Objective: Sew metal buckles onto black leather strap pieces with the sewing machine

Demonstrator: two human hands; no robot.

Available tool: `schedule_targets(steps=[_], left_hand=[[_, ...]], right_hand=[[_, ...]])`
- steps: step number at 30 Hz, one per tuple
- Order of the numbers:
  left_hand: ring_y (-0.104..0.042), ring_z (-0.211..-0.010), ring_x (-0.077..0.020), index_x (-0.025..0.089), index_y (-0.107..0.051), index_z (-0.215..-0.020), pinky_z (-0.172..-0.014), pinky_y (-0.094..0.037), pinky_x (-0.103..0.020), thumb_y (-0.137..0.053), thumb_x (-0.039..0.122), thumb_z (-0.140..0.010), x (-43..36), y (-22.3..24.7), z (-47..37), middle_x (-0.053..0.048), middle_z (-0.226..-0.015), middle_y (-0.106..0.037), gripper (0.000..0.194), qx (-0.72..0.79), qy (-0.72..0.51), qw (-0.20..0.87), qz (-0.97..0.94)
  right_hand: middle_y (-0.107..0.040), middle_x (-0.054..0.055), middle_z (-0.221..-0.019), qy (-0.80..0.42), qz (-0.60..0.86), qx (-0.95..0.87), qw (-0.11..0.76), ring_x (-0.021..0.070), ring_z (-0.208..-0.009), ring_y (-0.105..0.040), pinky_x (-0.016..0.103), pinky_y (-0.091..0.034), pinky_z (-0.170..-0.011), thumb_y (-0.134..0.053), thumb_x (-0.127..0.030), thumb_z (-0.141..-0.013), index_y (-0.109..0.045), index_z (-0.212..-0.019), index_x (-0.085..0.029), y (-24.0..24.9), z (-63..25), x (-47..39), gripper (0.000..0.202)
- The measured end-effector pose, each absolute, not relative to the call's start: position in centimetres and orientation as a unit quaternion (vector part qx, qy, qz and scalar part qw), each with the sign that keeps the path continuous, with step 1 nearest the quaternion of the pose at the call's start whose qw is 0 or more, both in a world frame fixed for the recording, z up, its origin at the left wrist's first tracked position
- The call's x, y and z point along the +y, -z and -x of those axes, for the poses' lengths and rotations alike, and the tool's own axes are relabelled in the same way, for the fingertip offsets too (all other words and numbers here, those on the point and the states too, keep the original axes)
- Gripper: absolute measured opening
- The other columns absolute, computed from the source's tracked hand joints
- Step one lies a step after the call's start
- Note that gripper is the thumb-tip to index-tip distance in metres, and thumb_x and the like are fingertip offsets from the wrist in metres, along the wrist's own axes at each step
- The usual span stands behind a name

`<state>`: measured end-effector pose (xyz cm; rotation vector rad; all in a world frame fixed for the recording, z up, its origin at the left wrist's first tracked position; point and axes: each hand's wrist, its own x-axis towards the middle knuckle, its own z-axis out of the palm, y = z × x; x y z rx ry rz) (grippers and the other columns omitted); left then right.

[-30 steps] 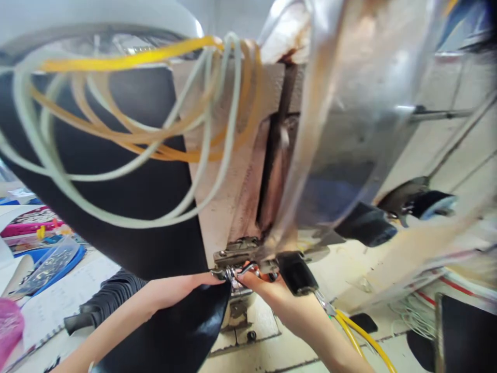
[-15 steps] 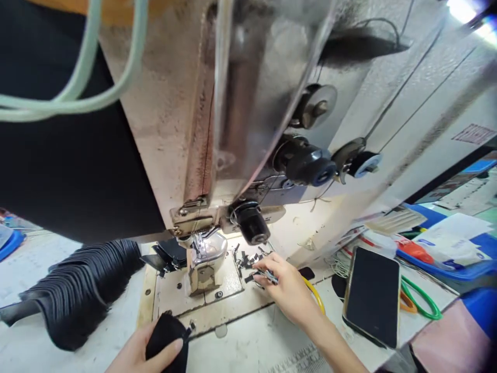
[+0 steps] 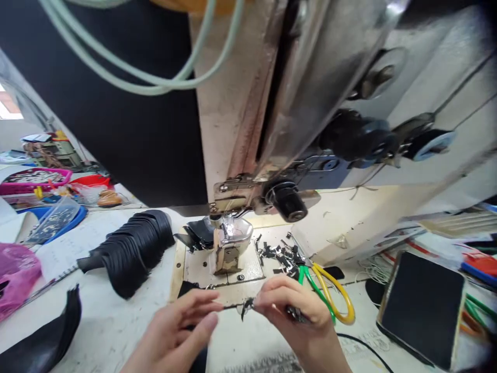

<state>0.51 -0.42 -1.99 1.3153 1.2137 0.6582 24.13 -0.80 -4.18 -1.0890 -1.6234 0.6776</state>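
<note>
Now left hand (image 3: pixel 176 329) and right hand (image 3: pixel 297 318) pinch small black clip (image 3: pixel 244 307) between fingertips above surface (image 3: pixel 112 331); scissors (image 3: pixel 324 292) just beside right hand.

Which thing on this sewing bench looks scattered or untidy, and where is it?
Small dark metal clips lie strewn loosely on the machine bed, right of the presser foot and beside the green and yellow handled scissors, not in any container. Nothing looks damaged.
</note>
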Motion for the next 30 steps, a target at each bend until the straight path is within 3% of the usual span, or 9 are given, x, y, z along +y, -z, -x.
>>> schedule_targets(steps=[2,4,8,11,16,19,22,28,30], left_hand=[[-0.069,-0.104,-0.0268,0.022,-0.068,-0.115,-0.077,-0.059,-0.031,-0.075,0.055,-0.074,-0.1,1.9,-2.1,-0.009,-0.111,-0.074,0.054,0.47,-0.249,0.688,-0.493],[-0.071,-0.094,-0.0242,0.018,-0.07,-0.108,-0.074,-0.056,-0.03,-0.083,0.049,-0.068,0.1,2.2,-3.0,-0.01,-0.105,-0.075,0.052,0.463,-0.26,0.7,-0.477],[-0.067,-0.083,-0.0209,0.015,-0.075,-0.086,-0.073,-0.052,-0.028,-0.073,0.043,-0.078,-0.2,2.4,-3.7,-0.005,-0.081,-0.075,0.028,0.505,-0.271,0.645,-0.506],[-0.055,-0.073,-0.0166,0.014,-0.07,-0.07,-0.069,-0.046,-0.026,-0.063,0.041,-0.084,-0.6,1.9,-3.7,0.0,-0.069,-0.062,0.031,0.494,-0.283,0.612,-0.548],[-0.041,-0.06,-0.0134,0.018,-0.056,-0.063,-0.055,-0.034,-0.024,-0.049,0.035,-0.09,-1.0,1.8,-3.3,0.003,-0.061,-0.047,0.033,0.521,-0.245,0.448,-0.684],[-0.052,-0.062,-0.0158,0.019,-0.062,-0.07,-0.058,-0.038,-0.026,-0.042,0.029,-0.093,-1.3,2.2,-2.8,-0.002,-0.067,-0.061,0.033,0.516,-0.223,0.347,-0.751],[-0.064,-0.069,-0.0187,0.019,-0.071,-0.083,-0.063,-0.045,-0.026,-0.043,0.028,-0.094,-1.3,2.2,-2.3,-0.005,-0.077,-0.071,0.032,0.511,-0.191,0.328,-0.771],[-0.073,-0.084,-0.0194,0.026,-0.074,-0.101,-0.072,-0.058,-0.022,-0.063,0.029,-0.084,-1.3,1.6,-1.9,-0.001,-0.094,-0.078,0.02,0.529,-0.245,0.421,-0.695],[-0.073,-0.096,-0.0212,0.025,-0.072,-0.104,-0.076,-0.06,-0.021,-0.074,0.028,-0.074,-1.5,1.7,-2.2,-0.001,-0.103,-0.078,0.031,0.54,-0.286,0.477,-0.632]], right_hand=[[-0.068,0.001,-0.077,-0.282,0.421,-0.675,0.537,0.0131,-0.055,-0.057,0.024,-0.042,-0.048,-0.069,-0.011,-0.084,-0.077,-0.081,-0.025,4.2,-23.1,-1.4,0.016],[-0.068,0.001,-0.078,-0.256,0.41,-0.671,0.562,0.0137,-0.058,-0.061,0.023,-0.044,-0.049,-0.068,-0.008,-0.082,-0.078,-0.084,-0.027,4.5,-22.4,-1.9,0.022],[-0.071,0.002,-0.078,-0.17,0.418,-0.681,0.576,0.0166,-0.061,-0.067,0.024,-0.05,-0.054,-0.066,-0.004,-0.08,-0.078,-0.096,-0.033,5.5,-21.2,-2.8,0.035],[-0.074,0.003,-0.083,-0.143,0.428,-0.686,0.571,0.0166,-0.057,-0.067,0.026,-0.052,-0.054,-0.07,-0.006,-0.077,-0.077,-0.104,-0.034,6.1,-20.2,-3.1,0.04],[-0.067,0.002,-0.077,-0.268,0.431,-0.644,0.572,0.0131,-0.054,-0.058,0.022,-0.045,-0.047,-0.068,-0.013,-0.082,-0.074,-0.09,-0.025,5.5,-19.4,-2.4,0.016],[-0.068,0.003,-0.084,-0.346,0.446,-0.651,0.508,0.0132,-0.056,-0.054,0.021,-0.04,-0.045,-0.072,-0.018,-0.081,-0.072,-0.101,-0.024,4.7,-19.9,-1.8,0.021],[-0.071,0.004,-0.08,-0.404,0.435,-0.663,0.456,0.0154,-0.062,-0.058,0.023,-0.041,-0.051,-0.072,-0.025,-0.084,-0.076,-0.091,-0.021,4.6,-20.4,-1.6,0.009],[-0.056,-0.002,-0.06,-0.531,0.521,-0.493,0.451,0.0145,-0.059,-0.046,0.026,-0.036,-0.058,-0.075,-0.041,-0.079,-0.073,-0.074,-0.018,4.9,-20.5,-1.6,0.024],[-0.06,0.0,-0.064,-0.569,0.507,-0.458,0.457,0.0157,-0.063,-0.049,0.027,-0.038,-0.061,-0.077,-0.045,-0.077,-0.072,-0.075,-0.017,4.9,-20.4,-1.6,0.028]])
